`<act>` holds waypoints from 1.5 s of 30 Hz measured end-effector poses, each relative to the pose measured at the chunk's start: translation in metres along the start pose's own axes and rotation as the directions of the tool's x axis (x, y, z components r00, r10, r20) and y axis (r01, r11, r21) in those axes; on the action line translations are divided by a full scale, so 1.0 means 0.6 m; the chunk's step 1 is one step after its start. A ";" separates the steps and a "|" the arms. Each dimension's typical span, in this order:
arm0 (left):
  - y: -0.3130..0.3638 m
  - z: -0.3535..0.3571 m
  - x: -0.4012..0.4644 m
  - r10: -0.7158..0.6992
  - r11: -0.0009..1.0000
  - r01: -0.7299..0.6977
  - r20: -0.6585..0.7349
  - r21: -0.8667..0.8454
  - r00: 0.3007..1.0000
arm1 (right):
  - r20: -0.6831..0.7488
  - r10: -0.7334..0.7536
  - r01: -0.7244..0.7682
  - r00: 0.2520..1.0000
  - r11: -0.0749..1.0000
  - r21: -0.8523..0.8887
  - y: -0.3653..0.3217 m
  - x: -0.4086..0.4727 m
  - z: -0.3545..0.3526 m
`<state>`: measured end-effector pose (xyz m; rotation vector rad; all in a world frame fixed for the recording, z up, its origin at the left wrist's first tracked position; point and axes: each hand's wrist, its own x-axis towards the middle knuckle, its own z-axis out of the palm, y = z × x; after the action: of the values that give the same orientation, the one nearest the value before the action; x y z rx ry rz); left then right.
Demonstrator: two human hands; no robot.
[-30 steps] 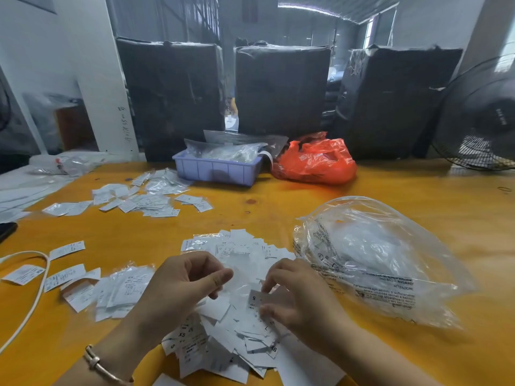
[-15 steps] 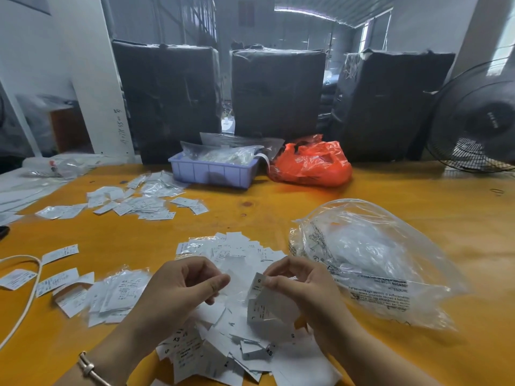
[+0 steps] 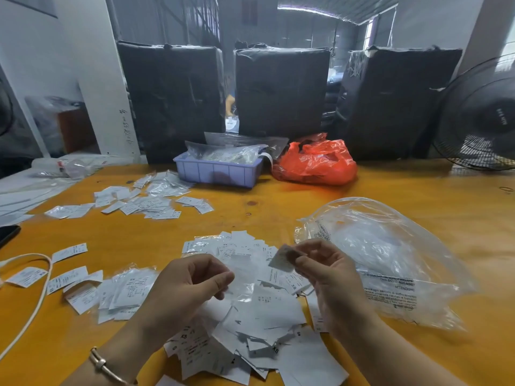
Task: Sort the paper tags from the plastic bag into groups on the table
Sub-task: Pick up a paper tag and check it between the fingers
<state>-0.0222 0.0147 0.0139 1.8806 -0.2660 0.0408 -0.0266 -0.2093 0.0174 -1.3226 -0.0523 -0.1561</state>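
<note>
On the loose tags in the pile (image 3: pixel 250 316) before me I read "XS" and "S". The clear plastic bag (image 3: pixel 390 263) carries upside-down print, "THIS BAG IS NOT A TOY" and "ATTENZIONE". The white pillar (image 3: pixel 111 107) has handwritten digits I cannot read.
</note>
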 end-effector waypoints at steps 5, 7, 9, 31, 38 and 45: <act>-0.001 0.000 -0.003 -0.003 1.000 0.003 -0.005 0.003 1.000 | -0.036 -0.028 0.025 0.999 0.997 -0.079 0.003 -0.004 -0.001; 0.000 -0.001 -0.003 0.004 1.000 -0.004 -0.009 -0.010 1.000 | -0.016 -0.013 0.012 1.000 0.997 -0.076 0.004 -0.006 0.004; 0.001 -0.003 -0.003 0.014 0.999 -0.015 -0.019 -0.042 1.000 | 0.020 -0.005 0.006 1.000 0.996 -0.088 0.006 -0.008 0.010; 0.009 -0.004 -0.007 -0.033 0.992 0.035 0.021 -0.119 0.999 | 0.132 -0.040 0.083 0.990 0.938 -0.338 0.020 -0.007 0.005; 0.012 -0.002 -0.006 0.008 0.992 -0.006 0.019 -0.122 1.000 | 0.189 -0.060 0.160 0.980 0.802 -0.576 0.035 0.002 0.003; 0.006 0.000 -0.008 0.036 0.998 -0.033 0.059 -0.052 0.998 | 0.071 -0.148 0.164 0.986 0.853 -0.496 0.024 0.010 -0.002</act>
<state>-0.0274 0.0143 0.0167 1.8286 -0.3375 0.0012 -0.0188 -0.2077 0.0040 -1.8450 -0.1544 -0.3033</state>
